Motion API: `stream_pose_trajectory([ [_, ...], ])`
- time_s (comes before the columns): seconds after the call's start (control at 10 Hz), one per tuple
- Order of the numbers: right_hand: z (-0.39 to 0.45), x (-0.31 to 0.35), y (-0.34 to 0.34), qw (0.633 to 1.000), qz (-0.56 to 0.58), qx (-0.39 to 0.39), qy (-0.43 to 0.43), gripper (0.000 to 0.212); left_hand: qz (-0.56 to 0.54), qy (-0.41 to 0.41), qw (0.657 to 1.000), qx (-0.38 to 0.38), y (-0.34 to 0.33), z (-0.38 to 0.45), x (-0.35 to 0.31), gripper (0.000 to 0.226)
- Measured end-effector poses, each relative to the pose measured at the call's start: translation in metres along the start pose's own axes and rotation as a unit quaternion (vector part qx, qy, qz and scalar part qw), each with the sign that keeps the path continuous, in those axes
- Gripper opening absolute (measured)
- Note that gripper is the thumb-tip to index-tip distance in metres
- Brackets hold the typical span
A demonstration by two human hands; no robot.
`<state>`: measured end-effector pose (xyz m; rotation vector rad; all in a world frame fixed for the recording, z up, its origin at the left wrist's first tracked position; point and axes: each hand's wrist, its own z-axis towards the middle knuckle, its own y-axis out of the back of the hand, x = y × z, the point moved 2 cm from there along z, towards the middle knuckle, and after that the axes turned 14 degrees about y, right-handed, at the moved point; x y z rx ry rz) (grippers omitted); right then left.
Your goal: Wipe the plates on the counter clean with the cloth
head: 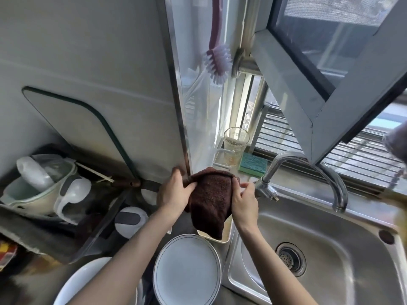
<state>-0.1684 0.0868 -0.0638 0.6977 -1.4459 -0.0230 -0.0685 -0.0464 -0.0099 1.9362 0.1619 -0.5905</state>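
- Presently, in the head view, your left hand (pixel 174 192) grips the upper left edge of the brown cloth (pixel 210 200), fingers curled into the fabric.
- Your right hand (pixel 244 200) pinches the cloth's right edge, with the index finger extended toward the base of the faucet (pixel 308 172).
- The cloth is held up between both hands above the table, its lower part hanging over a cream tray (pixel 222 237).
- Two plates sit on the table below your forearms: a plate with a dark rim line (pixel 187 271) just left of the sink (pixel 330 249), and a plain white plate (pixel 88 280) further left, partly hidden by your left arm.
- Neither plate is touched by the cloth.
- On the ledge behind the cloth stand a clear cup (pixel 235 144) and a green sponge (pixel 253 165), side by side.
- A dish brush (pixel 218 62) hangs on the wall above.
- A rice cooker (pixel 41 183) stands open at far left.
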Motion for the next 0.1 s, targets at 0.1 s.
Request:
stream_pose_trajectory([
  [0.1, -0.0163, -0.0102, 0.0187, 0.999, -0.039, 0.022, 0.004, 0.045, 0.095, -0.116, 0.986, -0.072, 0.0332, -0.0262, 0.0064, 0.036],
])
